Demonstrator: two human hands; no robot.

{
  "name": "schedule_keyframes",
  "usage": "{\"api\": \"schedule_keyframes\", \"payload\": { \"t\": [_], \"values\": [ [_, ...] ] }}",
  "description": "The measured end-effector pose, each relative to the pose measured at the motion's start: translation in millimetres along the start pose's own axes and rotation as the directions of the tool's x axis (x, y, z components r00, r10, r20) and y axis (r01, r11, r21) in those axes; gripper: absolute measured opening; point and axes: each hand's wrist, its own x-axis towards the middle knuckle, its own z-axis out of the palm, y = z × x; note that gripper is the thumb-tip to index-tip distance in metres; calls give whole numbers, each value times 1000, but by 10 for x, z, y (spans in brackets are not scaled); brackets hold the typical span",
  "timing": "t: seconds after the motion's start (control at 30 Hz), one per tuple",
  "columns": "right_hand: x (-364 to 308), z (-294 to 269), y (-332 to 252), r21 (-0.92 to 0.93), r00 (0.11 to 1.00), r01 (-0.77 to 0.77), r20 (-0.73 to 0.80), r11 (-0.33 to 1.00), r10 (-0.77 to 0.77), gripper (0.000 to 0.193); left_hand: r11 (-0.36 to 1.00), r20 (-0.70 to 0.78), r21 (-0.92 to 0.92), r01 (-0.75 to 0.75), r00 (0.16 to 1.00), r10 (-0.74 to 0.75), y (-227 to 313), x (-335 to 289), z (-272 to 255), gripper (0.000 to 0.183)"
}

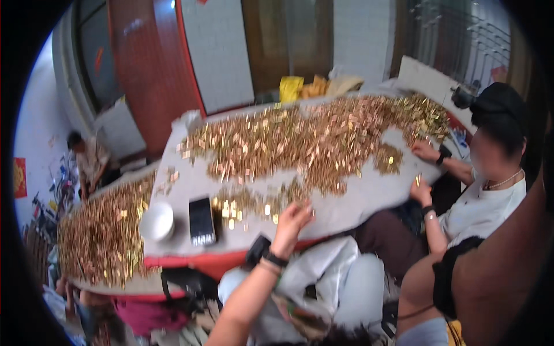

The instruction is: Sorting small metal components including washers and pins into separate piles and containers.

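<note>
My left hand (293,221) is over the near edge of the pale table (173,239), its fingers bent together in a pinch. Something small shows at the fingertips, too blurred to name. Just beyond it lies a thin scatter of small flat gold-coloured metal pieces (232,211). Farther back spreads a large heap of copper- and gold-coloured pieces (294,141). My right hand (420,286) is low at the right, close to the camera and away from the table, below a black wristband (453,271). Its fingers cannot be made out.
A dark phone-like device (201,221) and a white bowl (157,222) stand left of my hand. Another heap (107,228) covers a lower table at left. At right a co-worker (487,190) handles pieces; another person (92,161) sits far left. White sheeting (326,265) lies over my lap.
</note>
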Motion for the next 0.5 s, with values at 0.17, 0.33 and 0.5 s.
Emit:
{"api": "schedule_keyframes", "payload": {
  "t": [0.17, 0.33, 0.5],
  "values": [
    [92, -348, 156, 30, 994, 2, -109, 1000, 1, 22, 1000, 11, 6, 15, 1000, -15, -47, 86, 43, 24],
    [90, -1312, -214, 257, 851, 97, -522, 962, 54, 22, 997, -4, -54, -62, 998, 62, 136, 37, -143, 22],
    [-894, -1145, 226, 224, 848, 23, -521, 974, 99, 22, 997, -47, -4, -73, 996, 73, 119, 69, -184, 26]
  ]
}}
